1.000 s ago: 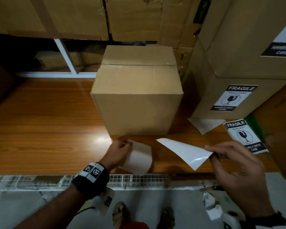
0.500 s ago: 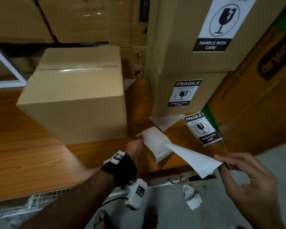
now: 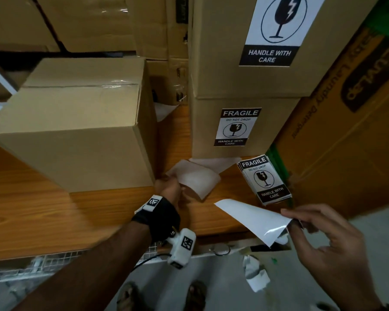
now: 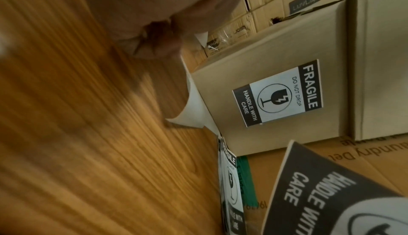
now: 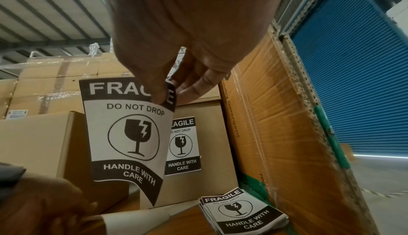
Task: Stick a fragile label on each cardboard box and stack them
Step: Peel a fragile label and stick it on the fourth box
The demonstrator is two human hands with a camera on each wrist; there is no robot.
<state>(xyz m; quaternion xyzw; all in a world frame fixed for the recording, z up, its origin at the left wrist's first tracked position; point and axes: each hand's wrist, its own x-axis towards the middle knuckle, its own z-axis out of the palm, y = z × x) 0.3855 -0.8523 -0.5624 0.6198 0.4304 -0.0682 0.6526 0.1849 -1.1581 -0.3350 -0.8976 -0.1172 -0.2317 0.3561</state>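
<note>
Right hand (image 3: pixel 323 241) pinches a peeled label (image 5: pixel 128 134) near the plain box (image 3: pixel 76 131), beside which the left hand (image 3: pixel 169 189) grips its backing (image 3: pixel 198 180) over the desk (image 3: pixel 32 209)

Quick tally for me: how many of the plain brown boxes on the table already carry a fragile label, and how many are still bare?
Labelled boxes: 2, the upper box and the lower box of the stack
Bare boxes: 1, the unlabelled box
Total: 3

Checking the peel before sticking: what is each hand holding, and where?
Right hand pinches the black-and-white fragile label by its top corner; left hand grips the curled white backing sheet at one end.
</note>
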